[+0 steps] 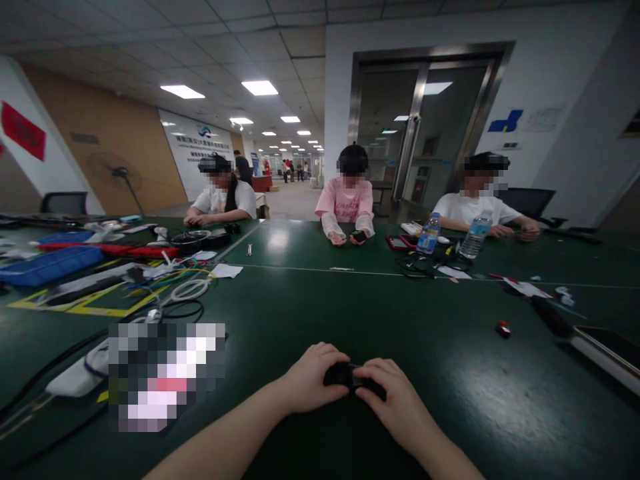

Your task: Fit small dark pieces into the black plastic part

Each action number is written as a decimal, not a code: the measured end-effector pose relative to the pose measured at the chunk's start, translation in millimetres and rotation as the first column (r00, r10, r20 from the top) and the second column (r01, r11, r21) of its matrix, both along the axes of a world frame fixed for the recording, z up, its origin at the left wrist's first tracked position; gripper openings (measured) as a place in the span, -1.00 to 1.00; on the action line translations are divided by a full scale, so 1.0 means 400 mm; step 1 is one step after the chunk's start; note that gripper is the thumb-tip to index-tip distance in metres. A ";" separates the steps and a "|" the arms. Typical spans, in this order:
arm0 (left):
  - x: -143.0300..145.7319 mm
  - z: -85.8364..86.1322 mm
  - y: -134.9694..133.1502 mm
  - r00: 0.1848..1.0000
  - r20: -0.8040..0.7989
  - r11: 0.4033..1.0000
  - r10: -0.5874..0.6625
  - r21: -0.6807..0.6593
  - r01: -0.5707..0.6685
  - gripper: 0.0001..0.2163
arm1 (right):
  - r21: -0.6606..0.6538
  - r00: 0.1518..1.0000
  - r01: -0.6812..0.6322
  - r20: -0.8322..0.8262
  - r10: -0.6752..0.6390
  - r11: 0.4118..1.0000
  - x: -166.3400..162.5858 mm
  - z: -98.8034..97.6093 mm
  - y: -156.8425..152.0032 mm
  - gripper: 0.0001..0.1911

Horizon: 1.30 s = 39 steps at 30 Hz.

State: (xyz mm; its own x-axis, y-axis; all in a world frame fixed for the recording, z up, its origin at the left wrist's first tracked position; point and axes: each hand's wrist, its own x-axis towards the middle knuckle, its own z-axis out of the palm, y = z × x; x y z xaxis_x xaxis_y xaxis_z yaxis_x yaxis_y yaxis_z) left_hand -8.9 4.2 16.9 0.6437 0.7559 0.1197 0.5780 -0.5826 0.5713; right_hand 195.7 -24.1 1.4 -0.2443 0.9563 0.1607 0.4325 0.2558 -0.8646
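One small black object [344, 375] between both hands [313, 377] [395, 397]

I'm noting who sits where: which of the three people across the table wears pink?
The middle person, in a pink top; the left-hand person and the right-hand person both wear white.

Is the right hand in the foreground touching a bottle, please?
No, the right hand holds a small black object together with the left hand.
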 end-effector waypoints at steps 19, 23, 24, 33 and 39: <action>-0.010 0.003 -0.014 0.989 0.142 0.985 0.049 -0.168 -0.025 -0.67 | -0.087 0.986 0.020 -0.162 -0.034 0.996 0.018 0.002 -0.008 -0.62; -0.011 -0.005 -0.013 0.972 0.234 0.978 0.030 -0.208 0.020 -0.57 | -0.030 0.984 0.003 -0.177 -0.008 1.000 0.013 0.011 -0.011 -0.68; -0.010 -0.006 -0.013 0.969 0.244 0.976 0.023 -0.214 0.031 -0.56 | -0.017 0.983 -0.003 -0.182 0.000 1.000 0.012 0.012 -0.012 -0.70; -0.009 0.008 -0.014 0.975 0.220 0.981 -0.007 -0.187 0.050 -0.65 | -0.015 0.990 -0.059 -0.130 0.056 0.998 0.012 0.011 -0.013 -0.81; -0.012 -0.004 -0.014 0.976 0.218 0.981 -0.002 -0.188 0.044 -0.63 | -0.003 0.996 -0.065 -0.062 0.065 0.998 0.009 0.012 -0.015 -0.76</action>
State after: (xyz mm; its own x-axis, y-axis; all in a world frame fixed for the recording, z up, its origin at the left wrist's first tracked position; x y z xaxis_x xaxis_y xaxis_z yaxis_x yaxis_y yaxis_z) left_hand -13.8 -1.3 15.3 0.6359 0.7634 0.1131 0.4165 -0.4629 0.7825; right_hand 199.2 -30.1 6.2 -0.2959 0.9394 0.1730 0.3611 0.2777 -0.8902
